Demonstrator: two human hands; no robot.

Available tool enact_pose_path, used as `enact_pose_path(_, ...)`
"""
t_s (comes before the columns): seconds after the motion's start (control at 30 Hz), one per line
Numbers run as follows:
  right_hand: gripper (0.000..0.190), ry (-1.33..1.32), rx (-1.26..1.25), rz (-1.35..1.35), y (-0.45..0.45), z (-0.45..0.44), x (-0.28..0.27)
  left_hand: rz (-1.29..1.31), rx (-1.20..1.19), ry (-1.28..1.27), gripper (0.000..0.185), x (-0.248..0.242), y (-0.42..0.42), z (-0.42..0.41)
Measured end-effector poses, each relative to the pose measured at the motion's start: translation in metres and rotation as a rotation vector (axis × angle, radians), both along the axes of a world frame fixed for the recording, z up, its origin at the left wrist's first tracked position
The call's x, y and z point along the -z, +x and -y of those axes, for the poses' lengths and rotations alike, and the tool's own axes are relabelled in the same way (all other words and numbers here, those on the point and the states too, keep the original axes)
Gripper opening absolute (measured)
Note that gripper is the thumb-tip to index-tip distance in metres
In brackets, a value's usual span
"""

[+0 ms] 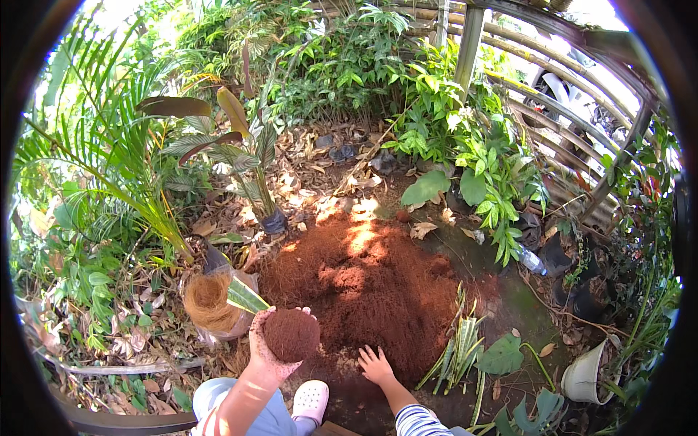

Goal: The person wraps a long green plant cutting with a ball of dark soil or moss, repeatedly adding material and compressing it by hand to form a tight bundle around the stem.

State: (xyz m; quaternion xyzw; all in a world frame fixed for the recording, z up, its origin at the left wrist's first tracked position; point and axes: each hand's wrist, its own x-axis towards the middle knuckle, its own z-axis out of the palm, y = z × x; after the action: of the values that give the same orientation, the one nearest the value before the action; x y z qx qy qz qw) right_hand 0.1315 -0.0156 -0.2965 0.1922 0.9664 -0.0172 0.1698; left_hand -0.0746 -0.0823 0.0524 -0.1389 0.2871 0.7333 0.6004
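My left hand (264, 346) is wrapped around a round ball of brown coir (293, 335), raised above my knee. A variegated snake plant leaf (245, 295) sticks out from behind the ball at its upper left. With fingers spread, my right hand (375, 366) rests at the near edge of a broad heap of reddish-brown coir (371, 283). Nothing shows in its grasp, though its palm is hidden. Cut snake plant leaves (461, 346) lie in a bunch to the right of the heap. Left of the ball stands a clear plastic bag holding tan fibre (210, 300).
A white pot (589, 376) lies tipped at the right. A plastic bottle (530, 260) lies near black plant bags. Behind the heap is a plant in a black bag (274, 222). A bamboo fence (561, 103) runs along the right. My clog (311, 399) is close to the heap.
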Motion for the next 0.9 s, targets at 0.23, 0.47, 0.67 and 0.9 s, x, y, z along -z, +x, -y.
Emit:
enact_pose_path(0.23,0.028,-0.070,0.110,0.008,0.006,-0.004,0.007,-0.021,0.017,0.010,0.042,-0.003,0.007,0.004)
enact_pose_path(0.47,0.020,-0.290,0.656,-0.404,0.020,-0.010,-0.020,-0.002,0.033,0.063,0.041,-0.003,0.013,0.015)
enact_pose_path(0.67,0.024,-0.413,0.991,-0.881,0.032,-0.024,-0.055,-0.012,0.004,0.029,0.037,-0.007,0.020,0.021)
enact_pose_path(0.9,0.018,-1.192,1.274,-1.639,0.037,-0.039,-0.078,-0.062,0.055,0.043,0.038,-0.011,0.038,0.026)
